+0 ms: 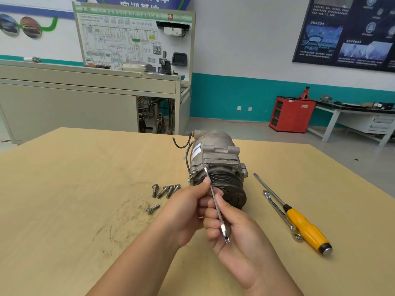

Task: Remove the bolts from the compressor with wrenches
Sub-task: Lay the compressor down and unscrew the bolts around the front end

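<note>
**Figure.** Loosening a flange bolt. The left grip pinches the upper shank of a slim wrench between thumb and fingertips. The right grip has its fingers curled round the lower shank, and the open-jawed tail end juts out below them. The ring end of the wrench sits on a bolt at the upper left of the front flange of the compressor, just above the ribbed black pulley. The compressor lies on its side near the middle of the desk, pulley toward the person. It has a grey cast body, a white-and-blue label and black leads at its left.

Step in hand, as judged: turning out this bolt. Five loose bolts lie on the desk just left of the grips, four bunched and one apart, so the work appears well advanced. At least two flange bolts at the flange's ears look seated. The next move calls for a short swing of the shank, with the ring kept square on the head and the body steadied against rolling.

A second wrench and a yellow-handled screwdriver lie close alongside each other to the right.
</note>
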